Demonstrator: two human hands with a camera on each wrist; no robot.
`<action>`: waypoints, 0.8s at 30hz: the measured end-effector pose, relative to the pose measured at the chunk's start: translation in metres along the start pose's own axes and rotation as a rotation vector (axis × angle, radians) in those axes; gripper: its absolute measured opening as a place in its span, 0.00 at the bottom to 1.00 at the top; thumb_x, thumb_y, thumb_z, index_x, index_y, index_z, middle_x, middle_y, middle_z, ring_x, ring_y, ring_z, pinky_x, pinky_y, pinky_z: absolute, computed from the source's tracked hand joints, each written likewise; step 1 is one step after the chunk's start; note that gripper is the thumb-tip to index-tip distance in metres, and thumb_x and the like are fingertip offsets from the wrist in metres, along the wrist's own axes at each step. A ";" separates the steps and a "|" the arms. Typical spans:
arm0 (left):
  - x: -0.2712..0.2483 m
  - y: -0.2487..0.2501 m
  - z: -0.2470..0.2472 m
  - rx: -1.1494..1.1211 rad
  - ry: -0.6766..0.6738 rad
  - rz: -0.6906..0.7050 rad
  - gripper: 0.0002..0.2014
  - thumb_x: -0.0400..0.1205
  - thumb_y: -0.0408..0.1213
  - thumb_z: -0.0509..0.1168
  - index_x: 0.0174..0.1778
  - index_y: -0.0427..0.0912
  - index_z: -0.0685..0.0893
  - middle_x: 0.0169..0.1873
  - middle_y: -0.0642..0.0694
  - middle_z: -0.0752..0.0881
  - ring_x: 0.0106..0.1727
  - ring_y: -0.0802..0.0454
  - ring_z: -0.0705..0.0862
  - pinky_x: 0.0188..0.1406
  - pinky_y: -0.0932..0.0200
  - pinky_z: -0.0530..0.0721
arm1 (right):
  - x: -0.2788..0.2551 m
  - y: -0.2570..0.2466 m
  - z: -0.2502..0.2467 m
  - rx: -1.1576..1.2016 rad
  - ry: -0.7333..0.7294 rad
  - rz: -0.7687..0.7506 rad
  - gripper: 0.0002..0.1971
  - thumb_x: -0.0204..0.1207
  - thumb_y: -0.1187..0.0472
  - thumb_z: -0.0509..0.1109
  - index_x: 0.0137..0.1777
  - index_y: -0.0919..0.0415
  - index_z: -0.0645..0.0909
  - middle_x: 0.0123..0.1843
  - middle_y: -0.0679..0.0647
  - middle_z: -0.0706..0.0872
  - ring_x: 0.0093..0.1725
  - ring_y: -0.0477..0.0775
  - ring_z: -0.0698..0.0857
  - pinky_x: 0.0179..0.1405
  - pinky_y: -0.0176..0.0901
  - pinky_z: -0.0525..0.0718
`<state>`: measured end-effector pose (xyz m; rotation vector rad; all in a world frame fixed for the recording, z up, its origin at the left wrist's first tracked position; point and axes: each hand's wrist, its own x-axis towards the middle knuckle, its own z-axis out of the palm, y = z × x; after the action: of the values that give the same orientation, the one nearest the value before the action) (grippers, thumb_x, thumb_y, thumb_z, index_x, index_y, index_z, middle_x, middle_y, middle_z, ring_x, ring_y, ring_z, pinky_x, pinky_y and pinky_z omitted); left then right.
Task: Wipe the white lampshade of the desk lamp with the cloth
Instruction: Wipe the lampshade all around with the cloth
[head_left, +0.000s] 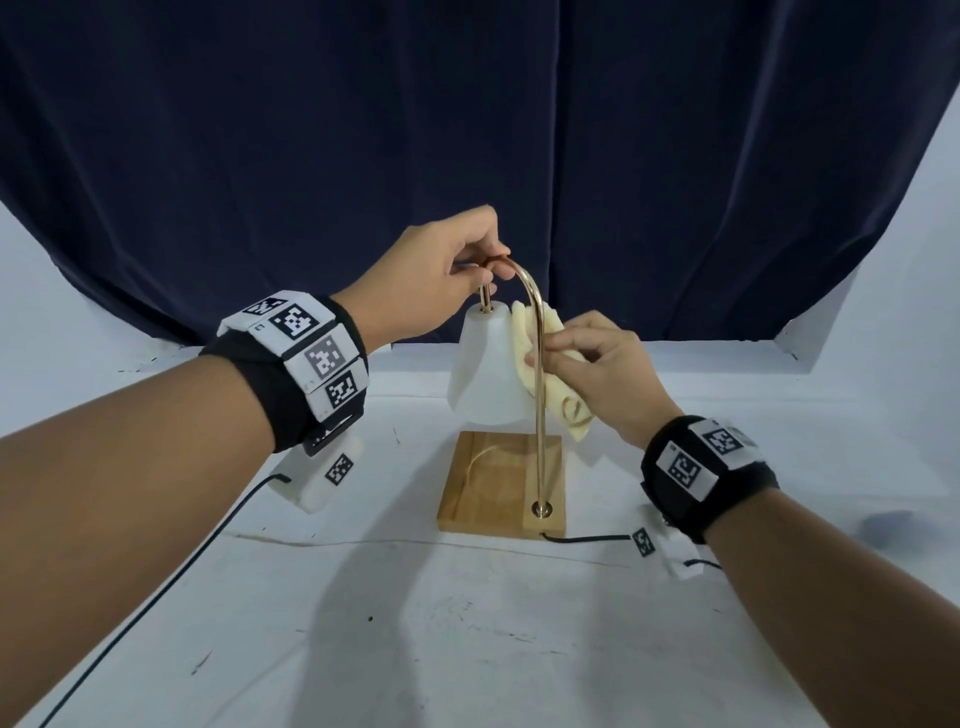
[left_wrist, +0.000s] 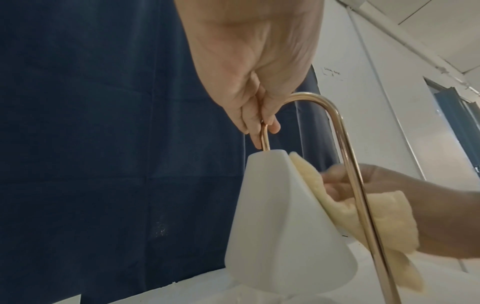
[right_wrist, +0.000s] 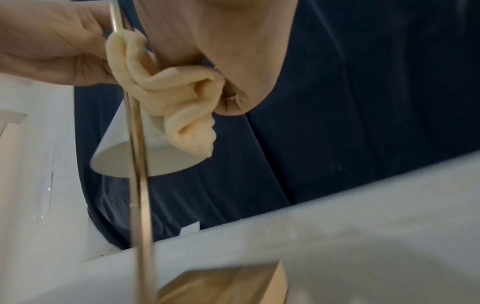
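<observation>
Head view, left to right: left hand (head_left: 441, 270) comes in from the lower left, fingers curled round the top of the gold arm (head_left: 537, 364) just above the shade (head_left: 483, 364). The shade hangs mid-frame over the wood base (head_left: 498, 488). Right hand (head_left: 597, 364), just right of centre, holds the bunched yellow cloth (head_left: 558, 395), fingers pressing it against the shade's right side. Dark curtain (head_left: 467, 130) behind, white table (head_left: 467, 649) below.
</observation>
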<state>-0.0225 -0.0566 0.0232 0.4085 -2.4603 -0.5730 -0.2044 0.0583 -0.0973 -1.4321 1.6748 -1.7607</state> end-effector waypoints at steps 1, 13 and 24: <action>0.000 -0.001 0.001 0.000 0.006 0.002 0.08 0.90 0.24 0.66 0.51 0.41 0.78 0.50 0.58 0.93 0.55 0.61 0.93 0.60 0.69 0.88 | 0.004 -0.006 0.002 0.017 -0.012 -0.022 0.08 0.74 0.61 0.84 0.51 0.49 0.95 0.49 0.43 0.84 0.47 0.39 0.84 0.54 0.37 0.83; 0.002 0.000 -0.001 -0.004 -0.014 -0.008 0.07 0.89 0.24 0.65 0.51 0.41 0.78 0.50 0.55 0.94 0.52 0.58 0.94 0.55 0.72 0.87 | -0.007 0.006 -0.009 0.047 -0.106 0.091 0.09 0.74 0.59 0.83 0.43 0.39 0.95 0.53 0.50 0.86 0.52 0.46 0.87 0.54 0.40 0.85; 0.000 -0.002 -0.002 0.009 -0.027 -0.017 0.06 0.90 0.26 0.65 0.52 0.41 0.78 0.51 0.55 0.94 0.52 0.59 0.94 0.55 0.71 0.87 | 0.017 0.022 0.007 0.281 -0.044 0.361 0.10 0.87 0.57 0.71 0.58 0.54 0.94 0.60 0.57 0.94 0.61 0.62 0.91 0.65 0.60 0.89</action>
<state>-0.0214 -0.0592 0.0238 0.4281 -2.4882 -0.5774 -0.2155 0.0351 -0.1109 -0.9707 1.4806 -1.6644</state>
